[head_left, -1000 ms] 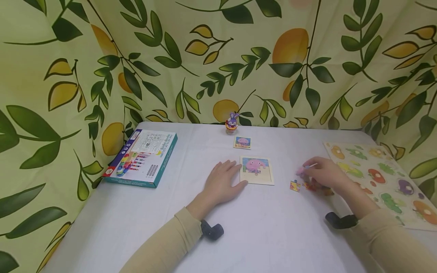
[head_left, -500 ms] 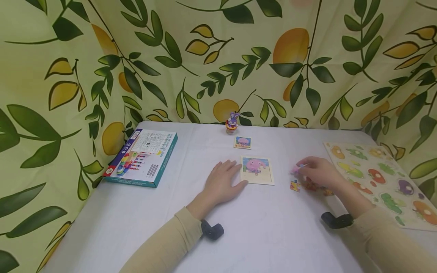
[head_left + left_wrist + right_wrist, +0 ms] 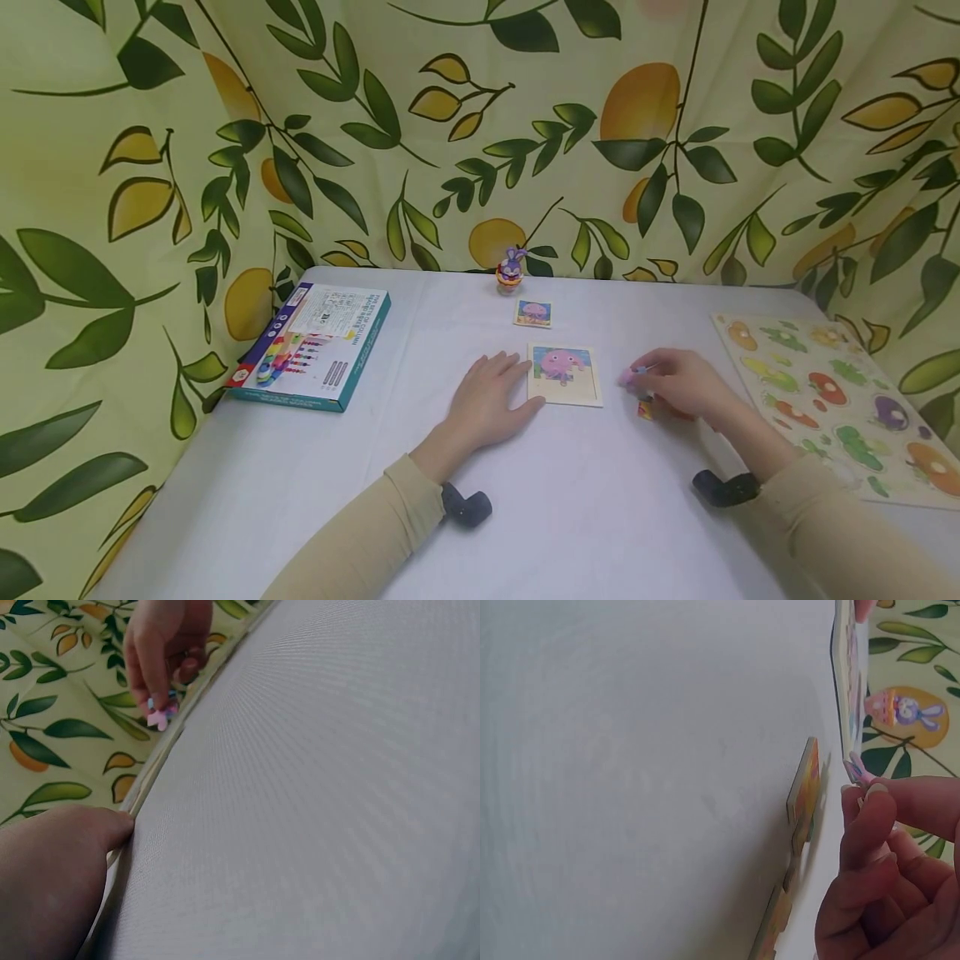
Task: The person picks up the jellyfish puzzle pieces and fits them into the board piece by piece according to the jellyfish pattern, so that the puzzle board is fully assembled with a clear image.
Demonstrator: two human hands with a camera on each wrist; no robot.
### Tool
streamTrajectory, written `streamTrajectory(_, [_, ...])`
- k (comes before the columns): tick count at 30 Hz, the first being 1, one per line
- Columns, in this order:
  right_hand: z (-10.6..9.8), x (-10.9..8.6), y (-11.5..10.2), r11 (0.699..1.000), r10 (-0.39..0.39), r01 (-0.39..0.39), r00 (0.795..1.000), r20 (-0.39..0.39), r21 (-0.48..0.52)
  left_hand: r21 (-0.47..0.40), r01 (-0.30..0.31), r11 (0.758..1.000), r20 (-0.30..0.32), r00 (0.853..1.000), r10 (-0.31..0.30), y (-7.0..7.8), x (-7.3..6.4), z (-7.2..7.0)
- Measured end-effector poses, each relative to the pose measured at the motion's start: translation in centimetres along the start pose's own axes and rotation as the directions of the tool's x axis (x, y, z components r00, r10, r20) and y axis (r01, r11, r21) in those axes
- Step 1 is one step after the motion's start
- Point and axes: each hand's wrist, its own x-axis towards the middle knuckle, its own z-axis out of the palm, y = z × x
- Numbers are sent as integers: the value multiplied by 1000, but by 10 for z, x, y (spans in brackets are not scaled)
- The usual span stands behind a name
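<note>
My right hand [image 3: 678, 383] pinches a pink and blue jigsaw piece [image 3: 860, 771] between thumb and fingers, raised a little over the table. In the left wrist view the same jigsaw piece [image 3: 159, 718] shows below the fingertips. To its left lies a puzzle board [image 3: 581, 395] with a pink octopus picture, partly filled, its lower part bare wood. My left hand [image 3: 491, 402] lies flat with spread fingers, thumb and fingertips at the board's left edge. Loose orange and yellow pieces [image 3: 807, 784] rest on the table below the right hand, mostly hidden by it in the head view.
A small octopus picture card [image 3: 533, 313] lies behind the board, and a purple bunny figure [image 3: 510, 271] stands farther back. At left is a flat toy box [image 3: 311, 350]. A large vegetable board [image 3: 832, 375] lies at right, near the right forearm.
My right hand has moved left toward the octopus board with the pink jigsaw piece, passing over the loose pieces. The left hand has stayed in place.
</note>
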Motion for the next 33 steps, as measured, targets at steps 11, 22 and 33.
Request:
streamTrajectory(11, [13, 4, -6, 1000, -20, 20, 1000, 1, 11, -1, 3, 1000, -1, 1000, -3, 2, 0, 0])
streamTrajectory(22, [20, 4, -13, 1000, -31, 31, 999, -11, 3, 4, 9, 1000, 12, 1000, -10, 4, -1, -2])
streamTrajectory(33, [24, 4, -18, 999, -33, 33, 999, -4, 27, 7, 5, 1000, 8, 1000, -5, 4, -1, -3])
